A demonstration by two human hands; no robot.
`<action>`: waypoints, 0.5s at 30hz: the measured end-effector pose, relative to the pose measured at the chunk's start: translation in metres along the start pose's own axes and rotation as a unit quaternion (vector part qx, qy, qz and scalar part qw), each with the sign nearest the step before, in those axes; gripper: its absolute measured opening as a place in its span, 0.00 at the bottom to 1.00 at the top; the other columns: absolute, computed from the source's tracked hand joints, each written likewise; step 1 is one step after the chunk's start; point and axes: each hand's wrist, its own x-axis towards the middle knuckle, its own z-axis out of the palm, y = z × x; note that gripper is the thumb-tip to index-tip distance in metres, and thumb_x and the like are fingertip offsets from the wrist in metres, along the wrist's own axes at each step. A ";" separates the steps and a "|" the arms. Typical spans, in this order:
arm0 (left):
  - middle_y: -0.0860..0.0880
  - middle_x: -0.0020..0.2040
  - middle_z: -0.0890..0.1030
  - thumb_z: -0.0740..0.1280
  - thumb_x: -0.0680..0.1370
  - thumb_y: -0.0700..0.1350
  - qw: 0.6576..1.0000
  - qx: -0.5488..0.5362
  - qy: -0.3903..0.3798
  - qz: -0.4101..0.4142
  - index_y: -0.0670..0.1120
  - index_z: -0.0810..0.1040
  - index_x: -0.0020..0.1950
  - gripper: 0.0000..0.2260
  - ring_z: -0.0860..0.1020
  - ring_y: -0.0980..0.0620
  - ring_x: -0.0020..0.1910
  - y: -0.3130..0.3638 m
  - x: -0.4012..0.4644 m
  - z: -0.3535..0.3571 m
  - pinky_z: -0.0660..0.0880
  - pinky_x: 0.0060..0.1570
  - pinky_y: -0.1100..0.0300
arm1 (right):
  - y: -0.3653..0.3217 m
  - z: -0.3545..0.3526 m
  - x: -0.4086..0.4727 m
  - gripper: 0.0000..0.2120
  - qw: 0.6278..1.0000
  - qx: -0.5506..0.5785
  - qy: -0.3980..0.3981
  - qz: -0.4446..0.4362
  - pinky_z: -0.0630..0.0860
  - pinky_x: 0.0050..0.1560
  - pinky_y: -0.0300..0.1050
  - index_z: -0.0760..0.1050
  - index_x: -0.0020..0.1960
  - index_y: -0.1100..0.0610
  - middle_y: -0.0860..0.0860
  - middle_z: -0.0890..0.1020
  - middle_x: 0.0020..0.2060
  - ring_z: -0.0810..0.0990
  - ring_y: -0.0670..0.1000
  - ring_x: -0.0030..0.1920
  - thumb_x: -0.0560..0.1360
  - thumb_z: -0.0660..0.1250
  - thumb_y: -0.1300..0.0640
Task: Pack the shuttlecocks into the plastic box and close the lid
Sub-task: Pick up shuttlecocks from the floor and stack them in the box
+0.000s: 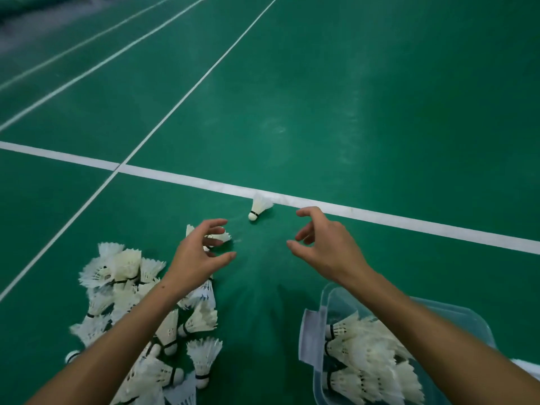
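Observation:
A heap of white feather shuttlecocks [122, 290] lies on the green floor at the lower left. A clear plastic box [323, 340] stands at the lower right with several shuttlecocks [365, 361] inside it. One single shuttlecock [259, 206] lies apart by the white court line, beyond both hands. My left hand [198, 255] hovers open above the heap's far end, fingers spread over a shuttlecock [220, 236]. My right hand [324, 241] is open too, fingers curled, above bare floor just past the box. Neither hand holds anything.
White court lines [380, 219] cross the green floor ahead of my hands. A white edge [529, 368], perhaps the lid, shows at the far right behind my right forearm. The box has a pale latch flap [309, 337] on its left side.

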 end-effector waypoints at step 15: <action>0.49 0.73 0.71 0.82 0.71 0.48 0.951 0.256 -0.163 -0.061 0.65 0.69 0.76 0.38 0.73 0.47 0.71 -0.082 0.119 -0.021 0.72 0.73 0.44 | 0.023 0.095 0.161 0.31 0.998 -0.053 -0.033 -0.021 0.75 0.63 0.57 0.68 0.73 0.52 0.54 0.77 0.65 0.74 0.59 0.65 0.74 0.75 0.51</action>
